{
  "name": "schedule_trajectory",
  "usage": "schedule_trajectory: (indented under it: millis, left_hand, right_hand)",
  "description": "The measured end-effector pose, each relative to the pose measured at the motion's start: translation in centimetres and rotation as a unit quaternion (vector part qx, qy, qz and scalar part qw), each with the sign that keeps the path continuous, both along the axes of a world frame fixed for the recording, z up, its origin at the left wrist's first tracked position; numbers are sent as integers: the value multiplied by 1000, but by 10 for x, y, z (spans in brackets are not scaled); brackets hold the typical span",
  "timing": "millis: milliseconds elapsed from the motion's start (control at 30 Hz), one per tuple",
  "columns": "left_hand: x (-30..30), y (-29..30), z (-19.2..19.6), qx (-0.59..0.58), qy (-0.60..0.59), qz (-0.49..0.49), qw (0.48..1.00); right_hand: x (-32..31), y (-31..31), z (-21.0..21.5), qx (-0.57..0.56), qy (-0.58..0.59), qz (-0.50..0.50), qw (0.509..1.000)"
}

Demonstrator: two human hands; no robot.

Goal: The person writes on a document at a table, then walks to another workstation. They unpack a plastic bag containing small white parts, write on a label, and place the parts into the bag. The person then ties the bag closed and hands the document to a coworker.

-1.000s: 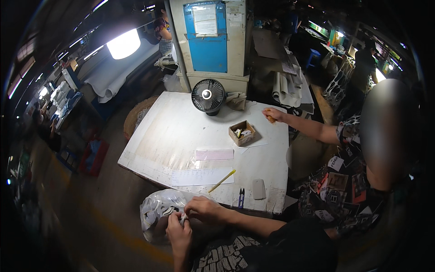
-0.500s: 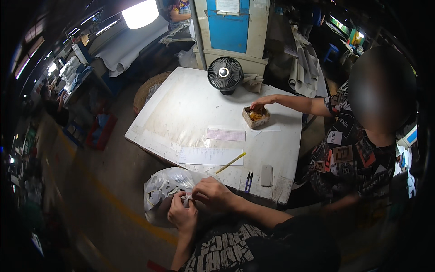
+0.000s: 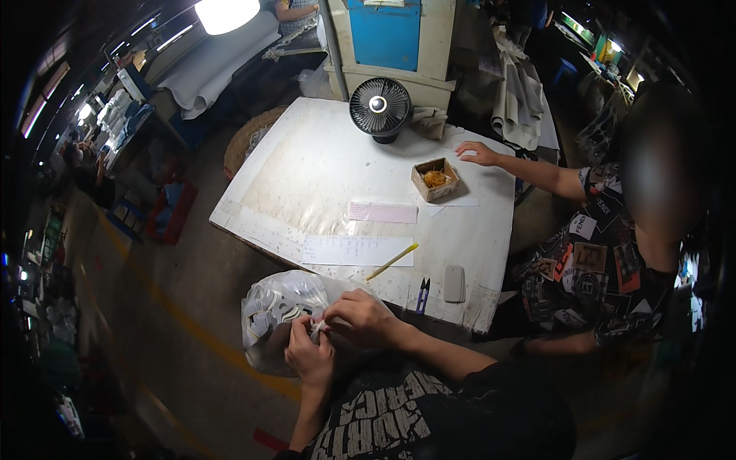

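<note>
My left hand (image 3: 309, 354) and my right hand (image 3: 360, 316) meet in front of my chest, both pinching the same small white piece (image 3: 317, 327) between their fingertips. Right behind them a clear plastic bag (image 3: 272, 310) full of white pieces rests at the near edge of the white table (image 3: 307, 176). A yellow pencil (image 3: 392, 261), small blue snips (image 3: 422, 295) and a grey phone (image 3: 454, 283) lie on the table just beyond my right hand.
A person in a patterned shirt sits at the right, one hand (image 3: 479, 153) flat by a small cardboard box (image 3: 435, 179) of orange bits. A black fan (image 3: 380, 108) stands at the far edge, a pink slip (image 3: 382, 212) and white sheet (image 3: 356, 250) mid-table. A woven basket (image 3: 247, 138) sits left.
The other person's hand has come out of the cardboard box and now rests beyond it. My hands stay together on the small white piece by the bag.
</note>
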State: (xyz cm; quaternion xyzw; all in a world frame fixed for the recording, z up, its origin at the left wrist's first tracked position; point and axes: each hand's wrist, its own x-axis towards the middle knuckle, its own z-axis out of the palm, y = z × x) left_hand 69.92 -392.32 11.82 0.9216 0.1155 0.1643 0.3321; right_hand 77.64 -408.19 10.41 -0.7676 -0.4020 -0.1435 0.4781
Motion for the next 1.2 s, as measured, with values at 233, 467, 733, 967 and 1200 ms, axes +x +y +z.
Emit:
schedule_trajectory:
  millis: [233, 467, 733, 967, 1200]
  left_hand:
    - [-4, 13, 15, -122, 38, -73, 989]
    - [-6, 19, 30, -164, -25, -89, 982]
    - [-11, 18, 46, -40, -86, -63, 993]
    - [-12, 27, 18, 24, -73, 22, 997]
    - [-13, 32, 19, 51, -37, 11, 998]
  right_hand:
    - [1, 1, -2, 12, 14, 10, 1000]
    - [5, 1, -4, -16, -32, -16, 999]
    - [18, -13, 6, -106, -122, 16, 987]
    - [25, -23, -8, -152, -146, 4, 978]
    - [25, -34, -10, -136, -21, 65, 988]
